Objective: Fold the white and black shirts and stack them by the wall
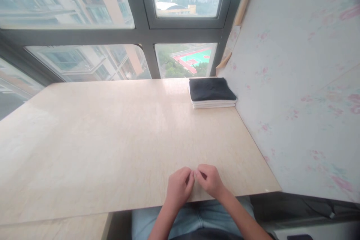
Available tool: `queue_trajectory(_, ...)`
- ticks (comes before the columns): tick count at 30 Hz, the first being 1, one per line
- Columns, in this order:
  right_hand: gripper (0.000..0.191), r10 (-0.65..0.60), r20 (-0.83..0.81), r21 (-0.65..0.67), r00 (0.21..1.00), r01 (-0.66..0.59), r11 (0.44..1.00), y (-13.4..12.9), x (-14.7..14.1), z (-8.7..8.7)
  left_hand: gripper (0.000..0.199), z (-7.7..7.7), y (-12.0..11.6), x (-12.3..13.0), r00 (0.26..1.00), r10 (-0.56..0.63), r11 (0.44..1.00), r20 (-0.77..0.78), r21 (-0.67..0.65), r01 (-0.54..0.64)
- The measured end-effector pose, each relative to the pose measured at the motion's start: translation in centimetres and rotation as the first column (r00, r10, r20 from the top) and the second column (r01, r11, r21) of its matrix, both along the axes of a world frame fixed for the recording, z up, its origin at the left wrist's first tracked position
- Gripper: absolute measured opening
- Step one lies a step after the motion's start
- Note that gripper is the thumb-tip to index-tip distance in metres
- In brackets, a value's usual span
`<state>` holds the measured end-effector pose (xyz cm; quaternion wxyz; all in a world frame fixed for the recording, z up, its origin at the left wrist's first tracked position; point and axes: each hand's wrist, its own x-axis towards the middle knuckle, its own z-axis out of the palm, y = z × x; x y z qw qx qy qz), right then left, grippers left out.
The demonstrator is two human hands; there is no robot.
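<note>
My left hand (180, 184) rests near the front edge of the wooden tabletop (107, 138), its fingers curled in and the thumb against the index finger. Just to its right, my right hand (209, 180) is closed in much the same way. The fingertips of the two hands meet or almost meet. No object shows in either one. Farther back, by the wall, lies a neat stack of folded cloths (213, 104), white below, with a black folded cloth (211, 89) on top. Neither hand touches the stack.
A wall with flowered paper (295, 93) bounds the tabletop on the right. Grey window frames (84, 37) stand along its far side. Below the front edge are my legs in light blue trousers (152, 221). A cable (315, 210) hangs under the table at right.
</note>
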<state>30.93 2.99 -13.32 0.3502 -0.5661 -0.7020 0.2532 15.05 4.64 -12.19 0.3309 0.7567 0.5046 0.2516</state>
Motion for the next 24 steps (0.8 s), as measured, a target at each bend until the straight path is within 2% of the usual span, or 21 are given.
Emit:
queue_trajectory(7, 0.036, 0.020, -0.032, -0.013, 0.999, -0.020, 1.000, -0.2, 0.4, 0.3, 0.032, 0.0, 0.0, -0.5, 0.998, -0.064, 0.998, -0.024, 0.005, 0.064)
queue_trajectory(14, 0.034, 0.075, 0.010, -0.017, 0.997, -0.074, 0.997, -0.1, 0.2, 0.4, 0.029, 0.1, 0.0, -0.7, 0.994, -0.113, 0.994, -0.001, 0.003, 0.113)
queue_trajectory(24, 0.028, 0.106, -0.036, -0.050, 0.994, -0.108, 0.993, 0.1, 0.6, 1.5, 0.029, 1.0, 0.4, -0.3, 0.992, -0.104, 0.994, -0.066, -0.033, 0.102)
